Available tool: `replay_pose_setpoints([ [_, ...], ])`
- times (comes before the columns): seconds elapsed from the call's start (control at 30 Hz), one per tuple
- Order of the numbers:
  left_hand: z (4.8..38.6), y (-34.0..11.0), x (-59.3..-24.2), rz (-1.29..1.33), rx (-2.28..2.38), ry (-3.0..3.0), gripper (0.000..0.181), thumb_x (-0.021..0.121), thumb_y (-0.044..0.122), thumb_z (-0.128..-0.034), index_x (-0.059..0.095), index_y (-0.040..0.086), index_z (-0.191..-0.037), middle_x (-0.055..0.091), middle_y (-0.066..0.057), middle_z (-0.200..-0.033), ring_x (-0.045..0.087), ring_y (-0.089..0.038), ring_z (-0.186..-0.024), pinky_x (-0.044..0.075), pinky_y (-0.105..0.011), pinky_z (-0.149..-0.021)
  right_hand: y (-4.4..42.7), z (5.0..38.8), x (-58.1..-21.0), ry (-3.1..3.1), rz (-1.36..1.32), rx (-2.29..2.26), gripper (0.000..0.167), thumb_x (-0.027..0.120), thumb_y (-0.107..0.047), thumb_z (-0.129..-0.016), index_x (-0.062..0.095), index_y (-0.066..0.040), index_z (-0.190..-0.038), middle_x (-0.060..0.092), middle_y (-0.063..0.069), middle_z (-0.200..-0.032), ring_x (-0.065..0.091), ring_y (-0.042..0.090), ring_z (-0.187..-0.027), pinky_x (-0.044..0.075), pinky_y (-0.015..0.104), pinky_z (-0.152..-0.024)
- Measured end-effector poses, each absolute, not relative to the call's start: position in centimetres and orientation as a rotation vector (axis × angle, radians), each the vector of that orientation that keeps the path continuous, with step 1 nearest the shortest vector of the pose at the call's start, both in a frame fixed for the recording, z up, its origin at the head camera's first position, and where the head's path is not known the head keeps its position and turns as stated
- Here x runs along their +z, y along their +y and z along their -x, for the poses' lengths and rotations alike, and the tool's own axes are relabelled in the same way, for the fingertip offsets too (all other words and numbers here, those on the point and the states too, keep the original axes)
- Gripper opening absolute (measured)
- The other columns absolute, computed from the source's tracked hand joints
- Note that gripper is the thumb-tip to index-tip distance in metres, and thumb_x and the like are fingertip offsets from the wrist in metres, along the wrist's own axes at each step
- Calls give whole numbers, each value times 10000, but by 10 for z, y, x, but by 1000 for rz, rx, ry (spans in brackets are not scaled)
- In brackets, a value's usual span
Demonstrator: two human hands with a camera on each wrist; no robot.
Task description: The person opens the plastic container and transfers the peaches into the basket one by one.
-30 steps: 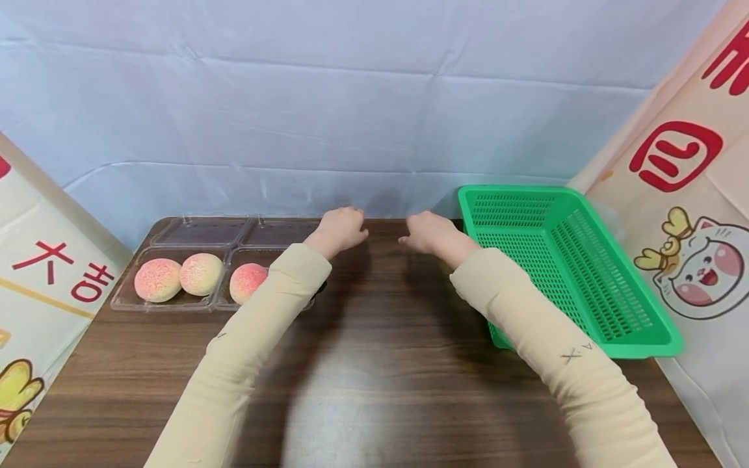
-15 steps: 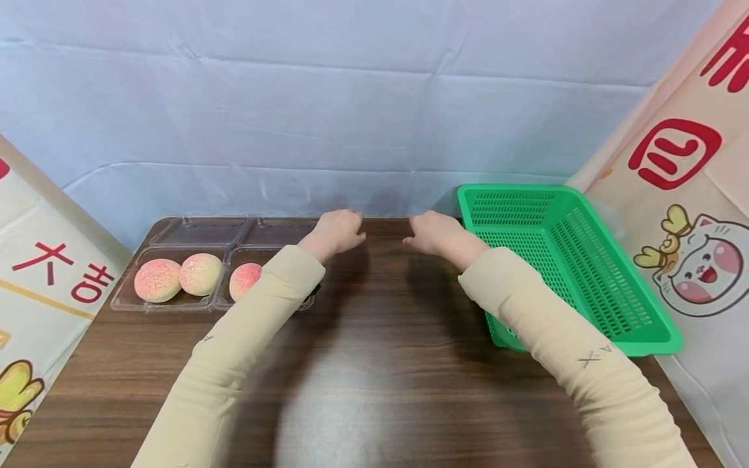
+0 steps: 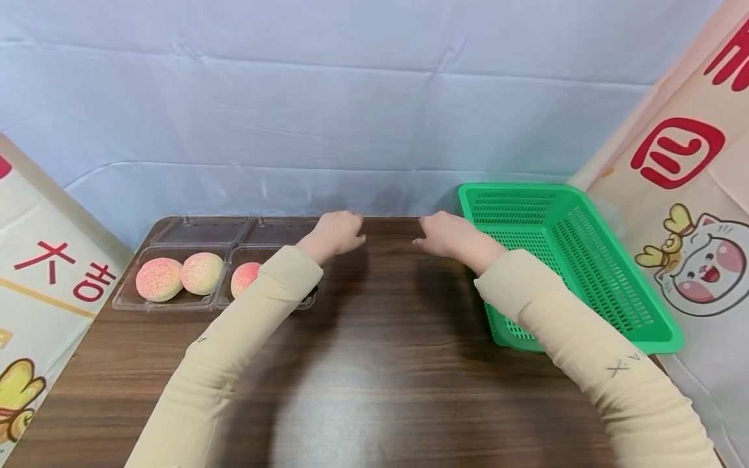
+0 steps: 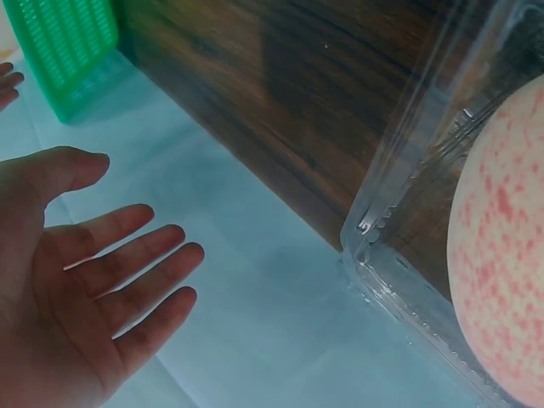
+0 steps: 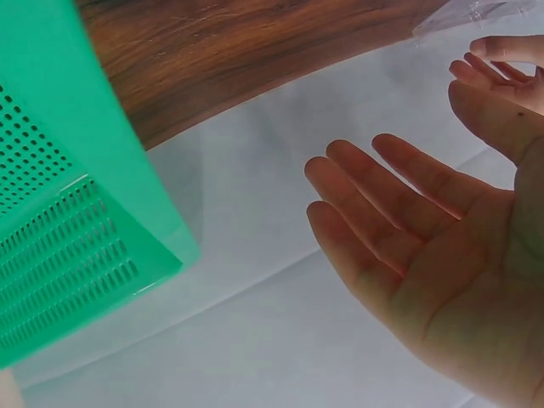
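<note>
In the head view my left hand (image 3: 336, 234) hangs above the table's back edge, just right of a clear plastic tray (image 3: 199, 250). The left wrist view shows that hand (image 4: 93, 280) with fingers relaxed and spread, holding nothing. Left of the green basket (image 3: 661, 335) is my right hand (image 3: 447, 235); its fingers lie loosely extended and empty in the right wrist view (image 5: 442, 246). Two pink and cream peaches (image 3: 159, 279) (image 3: 201, 273) share the tray's left front compartment. A third peach (image 3: 244, 278), in the adjoining compartment, is partly hidden by my left sleeve.
Behind the brown wooden table (image 3: 374, 364) hangs a pale blue cloth (image 3: 351, 97). Printed cloths with red characters and cartoon figures stand at the left (image 3: 47, 325) and right (image 3: 702, 195). The green basket occupies the table's right side, partly under my right forearm.
My right hand and forearm have moved slightly right, towards the basket. My left hand and forearm have shifted slightly left. The peaches stay in the tray.
</note>
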State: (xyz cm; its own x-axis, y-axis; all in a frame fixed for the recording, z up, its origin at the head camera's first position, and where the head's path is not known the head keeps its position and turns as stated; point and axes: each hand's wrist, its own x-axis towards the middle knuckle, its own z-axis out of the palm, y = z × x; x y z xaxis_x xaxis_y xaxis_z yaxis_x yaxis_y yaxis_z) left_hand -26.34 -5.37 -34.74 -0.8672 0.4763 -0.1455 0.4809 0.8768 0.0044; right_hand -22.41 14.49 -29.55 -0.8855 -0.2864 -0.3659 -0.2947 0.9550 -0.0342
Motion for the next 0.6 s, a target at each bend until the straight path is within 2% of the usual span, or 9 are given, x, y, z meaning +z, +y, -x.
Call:
replay_pose_setpoints([
  [0.2,261,-55,-347,-763,-73,2905,452,487,324,-920,501,20,-1255,588,-134,-1144,582,-265,-997,491,-425,-771,152,220,-291,2740,425,16,511,510,-295,-927,435,45,-1300,521,223,-1232,530,328,-1082,439,451,-862],
  [0.4,259,-58,-346,-774,-73,2904,409,492,321,-917,535,32,-1204,612,-111,-1052,604,-246,-910,498,-407,-735,158,216,-289,2748,434,-5,499,522,-292,-921,453,53,-1276,543,224,-1195,546,325,-1049,443,454,-850],
  [0.6,259,-62,-341,-773,-72,2894,443,476,329,-925,508,26,-1248,594,-124,-1122,576,-259,-1003,477,-411,-805,165,213,-287,2746,446,-7,478,516,-292,-925,473,52,-1254,564,216,-1157,567,315,-1003,453,448,-827],
])
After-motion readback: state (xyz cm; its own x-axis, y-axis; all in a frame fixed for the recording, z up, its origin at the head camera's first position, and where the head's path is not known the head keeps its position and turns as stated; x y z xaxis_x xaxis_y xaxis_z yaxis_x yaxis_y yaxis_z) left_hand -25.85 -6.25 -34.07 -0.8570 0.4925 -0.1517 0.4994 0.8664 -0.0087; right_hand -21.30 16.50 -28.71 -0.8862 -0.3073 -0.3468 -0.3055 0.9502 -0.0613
